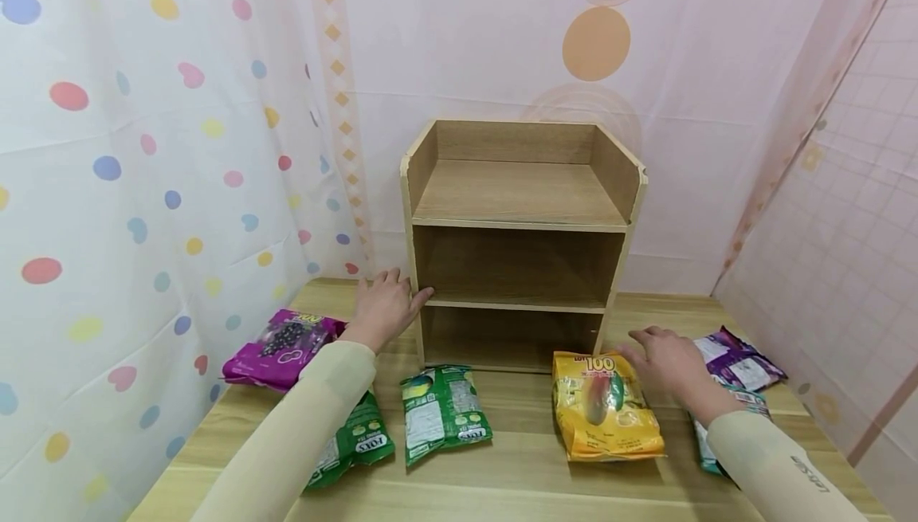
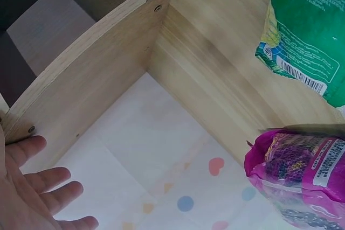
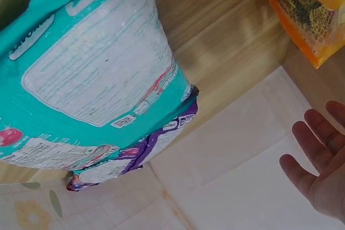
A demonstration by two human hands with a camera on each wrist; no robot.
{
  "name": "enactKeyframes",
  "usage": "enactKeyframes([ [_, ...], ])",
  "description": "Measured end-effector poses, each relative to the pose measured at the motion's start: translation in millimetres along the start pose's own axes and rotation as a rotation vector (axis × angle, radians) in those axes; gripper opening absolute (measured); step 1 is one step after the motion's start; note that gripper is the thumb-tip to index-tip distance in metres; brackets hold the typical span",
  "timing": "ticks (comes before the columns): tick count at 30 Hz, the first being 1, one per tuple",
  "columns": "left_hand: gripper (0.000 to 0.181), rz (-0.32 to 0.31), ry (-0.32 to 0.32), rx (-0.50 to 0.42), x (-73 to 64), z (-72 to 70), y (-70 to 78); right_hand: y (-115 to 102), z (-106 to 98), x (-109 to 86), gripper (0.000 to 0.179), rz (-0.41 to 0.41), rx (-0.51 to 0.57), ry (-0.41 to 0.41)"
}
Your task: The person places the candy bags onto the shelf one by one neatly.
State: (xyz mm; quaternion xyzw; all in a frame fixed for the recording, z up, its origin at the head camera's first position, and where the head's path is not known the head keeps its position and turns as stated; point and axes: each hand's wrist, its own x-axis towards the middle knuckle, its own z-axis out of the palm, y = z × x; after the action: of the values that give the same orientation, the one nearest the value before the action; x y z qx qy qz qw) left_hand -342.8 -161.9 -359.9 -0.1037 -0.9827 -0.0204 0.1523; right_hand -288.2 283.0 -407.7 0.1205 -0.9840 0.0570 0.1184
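A small wooden shelf (image 1: 519,225) with three tiers stands against the back curtain. My left hand (image 1: 388,305) is at its left side panel, fingers extended, the thumb across the front edge; the left wrist view shows this hand (image 2: 40,187) beside the panel (image 2: 102,57). My right hand (image 1: 667,363) hovers with fingers spread between a yellow candy bag (image 1: 606,410) and the bags at the right. It holds nothing; the right wrist view shows its spread fingers (image 3: 312,144). Whether it touches the yellow bag is unclear.
Left of the shelf lie a purple grape candy bag (image 1: 290,345) and a green bag (image 1: 358,438), partly behind my forearm. Another green bag (image 1: 441,414) lies in front. At right are a purple bag (image 1: 742,363) and a teal bag (image 3: 97,63). Patterned curtains (image 1: 179,107) surround the table.
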Motion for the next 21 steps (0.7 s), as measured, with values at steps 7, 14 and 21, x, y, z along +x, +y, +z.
enactKeyframes([
  [7, 0.063, -0.002, 0.009, -0.013, -0.2, 1.7, 2.2, -4.9, -0.3, -0.5, 0.050, -0.022, 0.006, 0.009],
  [14, 0.060, 0.004, 0.012, -0.030, -0.7, 2.7, 4.1, -11.3, -1.0, -1.2, 0.048, -0.069, -0.005, 0.048],
  [21, 0.059, -0.012, -0.019, -0.054, -1.0, 5.2, 4.7, -15.0, -1.0, -1.1, 0.047, -0.109, -0.030, 0.069],
])
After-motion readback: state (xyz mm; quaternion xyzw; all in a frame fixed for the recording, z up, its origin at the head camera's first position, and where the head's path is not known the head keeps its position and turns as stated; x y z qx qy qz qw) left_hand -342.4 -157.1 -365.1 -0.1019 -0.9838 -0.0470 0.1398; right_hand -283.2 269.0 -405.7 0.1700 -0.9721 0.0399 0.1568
